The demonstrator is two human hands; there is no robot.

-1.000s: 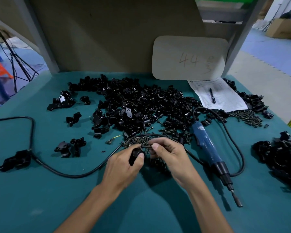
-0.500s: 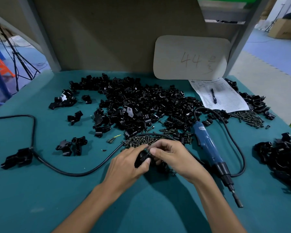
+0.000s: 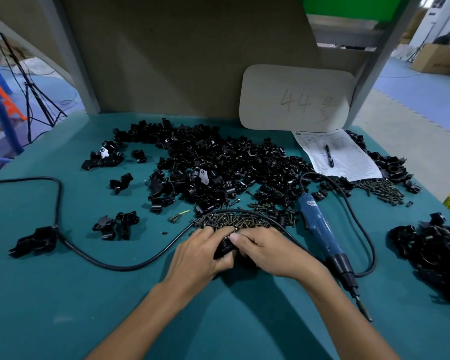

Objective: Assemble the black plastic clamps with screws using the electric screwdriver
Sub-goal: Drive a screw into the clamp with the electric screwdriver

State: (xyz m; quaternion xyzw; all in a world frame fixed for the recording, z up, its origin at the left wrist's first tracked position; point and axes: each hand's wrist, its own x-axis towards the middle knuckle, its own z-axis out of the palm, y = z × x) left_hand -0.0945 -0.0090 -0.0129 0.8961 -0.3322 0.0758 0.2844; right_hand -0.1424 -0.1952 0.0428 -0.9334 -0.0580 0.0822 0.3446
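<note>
**While both hands close on one clamp, the screwdriver lies untouched**

Where the two hands meet at the near middle of the green table (image 3: pixel 63 294), they hold a single black clamp (image 3: pixel 225 246) between them. The left hand (image 3: pixel 200 255) curls round its left side, thumb underneath. The right hand (image 3: pixel 268 252) pinches it from the right, thumb on top. Whether a screw is pinched there too cannot be told.

Just beyond the fingers lies a heap of dark screws (image 3: pixel 229 220), with a black cable (image 3: pixel 115 265) arching over it and looping away left. Farther off spreads the big pile of clamp parts (image 3: pixel 218 167). The blue screwdriver (image 3: pixel 320 227) lies flat to the right of the hands, bit pointing near and right. Its body carries a small label (image 3: pixel 312 203), too blurred to read.

At the far wall leans a pale board (image 3: pixel 296 100) with "44" handwritten on it, followed by a character that cannot be made out. In front of it lies a printed sheet (image 3: pixel 340 154), its text too small to read, with a pen (image 3: pixel 328 155) on top. A second scatter of screws (image 3: pixel 382 188) lies near the sheet's near edge. Another heap of black parts (image 3: pixel 437 253) sits at the right edge of the table.
</note>
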